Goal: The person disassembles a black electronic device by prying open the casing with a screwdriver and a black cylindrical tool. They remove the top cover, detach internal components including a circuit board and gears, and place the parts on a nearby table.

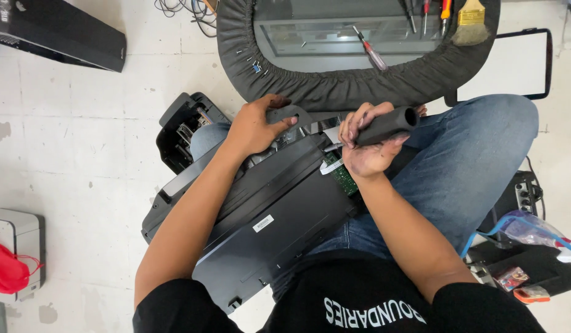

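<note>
A dark grey printer lies tilted across my lap, with a green circuit board exposed at its upper end. My left hand rests on the printer's top edge, fingers curled over a grey part. My right hand is closed around the thick black handle of a screwdriver; its shaft points down-left toward the printer's inside near the circuit board. The tip is hidden by my fingers and the printer.
A round table with a dark fabric rim stands just ahead, holding screwdrivers and a brush. A black printer part lies on the floor to the left. A red bag sits lower left, a plastic bag to the right.
</note>
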